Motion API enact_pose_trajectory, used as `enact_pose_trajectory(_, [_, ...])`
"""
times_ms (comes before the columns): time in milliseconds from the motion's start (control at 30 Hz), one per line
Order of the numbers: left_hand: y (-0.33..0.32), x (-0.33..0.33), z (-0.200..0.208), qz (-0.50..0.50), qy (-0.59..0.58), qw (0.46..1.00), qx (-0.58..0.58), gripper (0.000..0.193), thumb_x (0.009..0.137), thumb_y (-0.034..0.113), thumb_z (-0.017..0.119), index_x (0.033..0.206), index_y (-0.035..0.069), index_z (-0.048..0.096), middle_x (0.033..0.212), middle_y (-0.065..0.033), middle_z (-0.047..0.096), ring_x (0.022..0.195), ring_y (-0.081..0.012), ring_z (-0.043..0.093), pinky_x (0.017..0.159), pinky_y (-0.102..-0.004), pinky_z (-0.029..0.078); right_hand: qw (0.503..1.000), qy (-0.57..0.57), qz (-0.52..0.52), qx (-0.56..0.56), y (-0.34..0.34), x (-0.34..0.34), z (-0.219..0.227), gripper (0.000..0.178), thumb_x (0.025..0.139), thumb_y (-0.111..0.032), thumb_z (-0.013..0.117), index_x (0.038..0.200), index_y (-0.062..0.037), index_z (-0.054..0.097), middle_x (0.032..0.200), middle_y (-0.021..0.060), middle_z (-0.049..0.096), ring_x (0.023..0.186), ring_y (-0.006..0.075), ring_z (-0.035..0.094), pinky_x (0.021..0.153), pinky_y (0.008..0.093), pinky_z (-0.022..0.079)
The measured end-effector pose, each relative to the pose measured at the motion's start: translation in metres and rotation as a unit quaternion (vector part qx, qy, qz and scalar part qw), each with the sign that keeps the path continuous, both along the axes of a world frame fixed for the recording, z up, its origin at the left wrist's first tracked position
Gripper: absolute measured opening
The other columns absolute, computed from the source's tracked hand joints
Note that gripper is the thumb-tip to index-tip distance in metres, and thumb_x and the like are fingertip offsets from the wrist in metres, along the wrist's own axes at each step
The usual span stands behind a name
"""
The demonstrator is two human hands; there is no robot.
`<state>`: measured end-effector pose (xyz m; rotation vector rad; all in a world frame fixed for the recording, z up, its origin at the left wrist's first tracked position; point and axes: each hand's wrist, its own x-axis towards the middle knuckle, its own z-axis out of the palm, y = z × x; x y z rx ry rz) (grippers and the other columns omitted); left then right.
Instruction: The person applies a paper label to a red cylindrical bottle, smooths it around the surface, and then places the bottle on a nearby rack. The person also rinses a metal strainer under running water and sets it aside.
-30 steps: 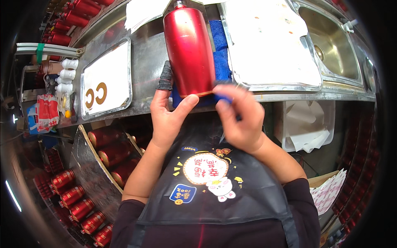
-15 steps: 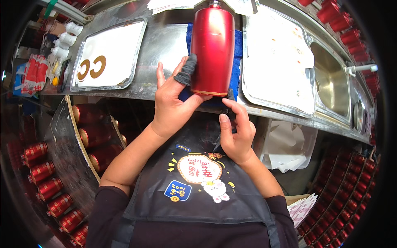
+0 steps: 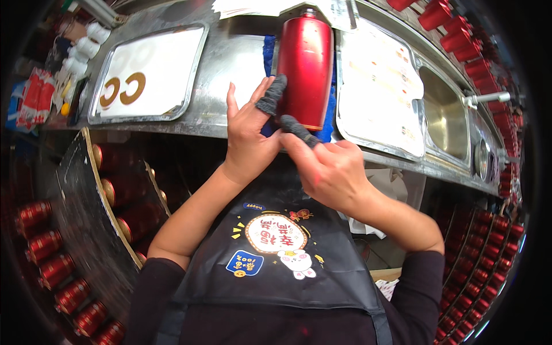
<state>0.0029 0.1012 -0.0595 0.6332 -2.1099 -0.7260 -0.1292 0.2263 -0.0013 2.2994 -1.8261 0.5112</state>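
Note:
A glossy red bottle [image 3: 306,72] with a thin gold line at its base lies on a blue cloth [image 3: 268,52], its neck pointing away from me. My left hand [image 3: 250,135] rests at the bottle's lower left side. Its fingers are spread, and a dark knitted cover on one finger touches the bottle. My right hand [image 3: 333,172] reaches across the base. Its covered index finger is stretched out toward the bottle's lower left corner, near my left thumb, while the other fingers curl loosely and partly out of sight.
On the left of the steel counter [image 3: 230,72], a tray [image 3: 190,86] bears gold C-shaped pieces on a white sheet. To the right are another tray [image 3: 376,148] with white sheets and a sink [image 3: 443,109]. Red bottles [image 3: 129,224] stand below and along both sides.
My right hand has moved left and up, from just below the bottle's base onto its lower left corner. My left hand stays at the bottle's side. The whole view has shifted slightly.

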Motion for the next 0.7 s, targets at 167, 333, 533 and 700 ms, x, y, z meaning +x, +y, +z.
enact_pose_trajectory(167, [-0.006, 0.001, -0.001, -0.004, -0.029, 0.998, -0.046, 0.056, 0.076, 0.018, 0.072, 0.129, 0.004, 0.058, 0.131, -0.0164, 0.059, 0.129, -0.0329, 0.051, 0.114, -0.0609, 0.009, 0.999, 0.037, 0.027, -0.004, -0.019, 0.010, 0.002, 0.029, 0.077, -0.016, 0.061, 0.104, -0.0067, 0.064, 0.059, -0.0009, 0.050, 0.045, 0.0129, 0.055, 0.043, 0.0270, 0.040])
enact_pose_trajectory(333, [-0.001, -0.004, 0.017, 0.011, -0.051, 0.993, -0.110, 0.068, 0.070, 0.016, 0.074, 0.134, 0.008, 0.055, 0.148, -0.0115, 0.045, 0.138, -0.0292, 0.041, 0.113, -0.0632, 0.006, 0.994, -0.078, -0.042, -0.061, 0.006, 0.008, -0.014, 0.043, 0.069, -0.005, 0.066, 0.112, -0.0086, 0.064, 0.058, 0.0016, 0.052, 0.045, 0.0164, 0.051, 0.047, 0.0312, 0.039])
enact_pose_trajectory(533, [-0.002, -0.027, 0.025, -0.071, -0.078, 0.973, -0.205, 0.060, 0.072, 0.015, 0.073, 0.129, 0.008, 0.057, 0.147, -0.0121, 0.046, 0.140, -0.0324, 0.037, 0.110, -0.0668, 0.012, 0.929, -0.333, -0.133, -0.095, 0.027, 0.018, -0.035, 0.029, 0.081, 0.007, 0.061, 0.110, 0.0016, 0.062, 0.100, 0.0138, 0.069, 0.049, 0.0153, 0.054, 0.050, 0.0265, 0.045])
enact_pose_trajectory(700, [-0.001, -0.017, 0.014, -0.064, -0.021, 0.990, -0.121, 0.079, 0.080, 0.018, 0.074, 0.147, 0.002, 0.035, 0.141, -0.0158, 0.051, 0.133, -0.0365, 0.044, 0.113, -0.0623, 0.011, 0.883, -0.424, -0.186, -0.081, 0.028, 0.023, -0.041, 0.028, 0.084, 0.006, 0.060, 0.112, 0.0029, 0.061, 0.102, 0.0103, 0.068, 0.051, 0.0062, 0.047, 0.049, 0.0212, 0.040])
